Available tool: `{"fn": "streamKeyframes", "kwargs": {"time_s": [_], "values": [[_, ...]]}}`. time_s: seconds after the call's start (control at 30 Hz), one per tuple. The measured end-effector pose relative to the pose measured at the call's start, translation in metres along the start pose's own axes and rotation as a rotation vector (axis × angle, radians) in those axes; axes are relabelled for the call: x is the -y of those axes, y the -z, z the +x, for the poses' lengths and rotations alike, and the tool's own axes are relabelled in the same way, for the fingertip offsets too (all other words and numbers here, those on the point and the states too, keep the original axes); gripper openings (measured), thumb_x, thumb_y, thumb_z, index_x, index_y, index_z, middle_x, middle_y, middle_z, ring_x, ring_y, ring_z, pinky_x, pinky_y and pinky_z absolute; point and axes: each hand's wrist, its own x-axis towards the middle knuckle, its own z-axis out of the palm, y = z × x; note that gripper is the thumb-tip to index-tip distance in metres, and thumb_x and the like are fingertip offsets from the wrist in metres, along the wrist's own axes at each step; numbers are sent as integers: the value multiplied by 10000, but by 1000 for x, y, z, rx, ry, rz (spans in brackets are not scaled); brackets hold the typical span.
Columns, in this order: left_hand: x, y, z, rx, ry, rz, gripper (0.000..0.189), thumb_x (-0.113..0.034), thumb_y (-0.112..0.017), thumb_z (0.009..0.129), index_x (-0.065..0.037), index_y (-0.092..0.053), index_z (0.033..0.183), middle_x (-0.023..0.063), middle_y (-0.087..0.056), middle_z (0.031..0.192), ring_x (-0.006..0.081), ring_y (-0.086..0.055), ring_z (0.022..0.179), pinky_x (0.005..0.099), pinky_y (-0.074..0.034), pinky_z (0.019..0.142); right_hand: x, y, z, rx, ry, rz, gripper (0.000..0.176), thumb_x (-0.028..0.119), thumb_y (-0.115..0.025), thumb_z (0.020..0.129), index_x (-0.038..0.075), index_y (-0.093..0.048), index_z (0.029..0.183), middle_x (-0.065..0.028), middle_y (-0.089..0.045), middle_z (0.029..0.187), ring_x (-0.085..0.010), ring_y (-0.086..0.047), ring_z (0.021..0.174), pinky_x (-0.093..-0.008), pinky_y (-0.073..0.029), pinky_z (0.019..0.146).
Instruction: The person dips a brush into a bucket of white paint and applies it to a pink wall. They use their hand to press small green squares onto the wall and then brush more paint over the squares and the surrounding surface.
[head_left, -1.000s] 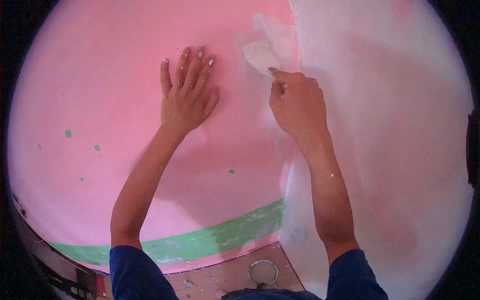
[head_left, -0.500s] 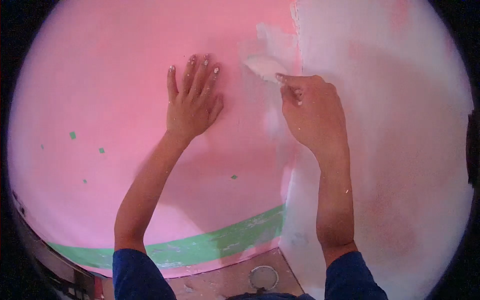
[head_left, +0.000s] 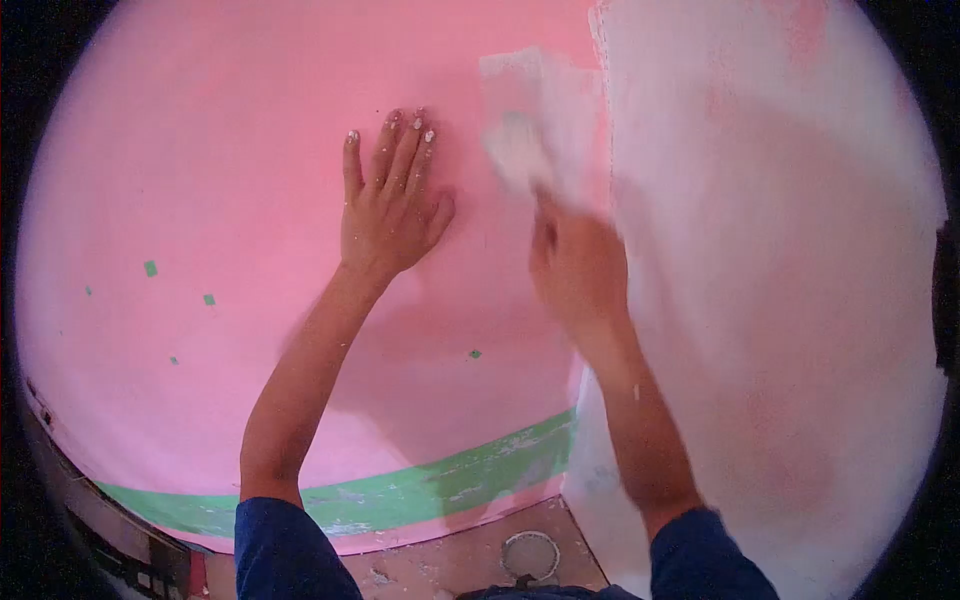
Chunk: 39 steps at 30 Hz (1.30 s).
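My left hand (head_left: 390, 205) lies flat against the pink wall (head_left: 250, 180), fingers stretched out, with white specks on the fingertips. To its right, my right hand (head_left: 585, 265) is closed around a putty knife (head_left: 522, 155), blurred by motion. The knife's pale, white-smeared blade is against the wall near the corner, and its handle is mostly hidden in my fingers. Around and above the blade spreads a whitish patch of filler (head_left: 512, 75) on the pink paint.
The adjoining wall (head_left: 740, 300) on the right is whitish with pink showing through. A green band (head_left: 400, 497) runs along the pink wall's bottom. On the floor stands a round container (head_left: 530, 556) with a pale rim. Dark objects (head_left: 130, 560) stand at lower left.
My right hand has moved left and down, turning the putty knife's blade more upright. The whitish patch reaches further left at its top. My left hand stays on the wall.
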Motion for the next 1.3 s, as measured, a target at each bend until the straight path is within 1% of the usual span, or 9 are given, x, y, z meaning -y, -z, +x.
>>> {"fn": "streamKeyframes", "kwargs": {"time_s": [0.23,0.47,0.63,0.77,0.93,0.97,1.1,1.2,1.3], "values": [[-1,-1,0,-100,-19,30,542,-376,-489,848,-42,-471,1274,92,-323,1422,253,-238,1347,551,-118,1088,-56,7,-119,545,-162,67,310,159,-510,826,108,-625,1109,-176,-637,849,-359,-616,757,-492,-476,708],[-2,0,1,-21,0,47,625,-371,-489,865,-43,-329,1371,88,-259,1458,258,-171,1373,520,-59,1102,-14,32,26,-315,82,285,311,146,-500,847,95,-603,1136,-204,-608,775,-376,-596,705,-457,-470,626],[-2,-4,3,-79,-4,34,602,-371,-504,865,-42,-364,1349,78,-278,1452,248,-197,1365,502,-77,1104,-74,-78,-140,68,-119,100,398,177,-524,862,166,-528,1260,-168,-523,657,-333,-553,613,-459,-459,567],[-1,-5,0,-132,-28,29,577,-374,-504,870,-43,-391,1329,75,-279,1453,237,-222,1357,490,-104,1100,-115,-76,-237,399,-386,225,305,195,-547,861,97,-614,1142,-195,-615,733,-349,-607,656,-420,-485,637],[-1,-6,1,-127,-11,26,560,-377,-506,872,-88,-396,1339,61,-307,1443,225,-243,1349,477,-116,1096,-82,15,-103,88,-247,157,304,251,-507,881,52,-628,1076,-226,-606,740,-370,-609,657,-428,-474,611],[-1,-6,1,-136,-9,43,561,-380,-507,871,-95,-396,1341,51,-311,1442,221,-247,1347,474,-119,1095,-80,16,-74,-158,-160,345,289,245,-513,877,42,-642,1037,-226,-601,728,-366,-606,643,-428,-464,587],[1,-7,0,-175,-26,61,562,-393,-497,858,-100,-420,1331,15,-340,1427,196,-268,1335,490,-160,1085,-76,2,-5,-398,-9,366,272,216,-512,878,36,-645,1032,-215,-603,704,-353,-599,598,-416,-451,560],[1,-8,0,-182,-27,13,567,-392,-497,857,-107,-412,1341,16,-326,1435,203,-252,1343,501,-153,1086,-118,-70,-85,-330,-24,179,308,189,-514,875,63,-605,1141,-217,-579,673,-362,-558,577,-454,-435,565],[0,-10,-1,-119,-5,83,582,-396,-495,855,-98,-402,1346,35,-307,1444,212,-243,1347,517,-132,1088,-161,-115,-235,196,-452,61,354,283,-423,914,116,-585,1181,-197,-628,894,-366,-604,797,-454,-463,761]]}}
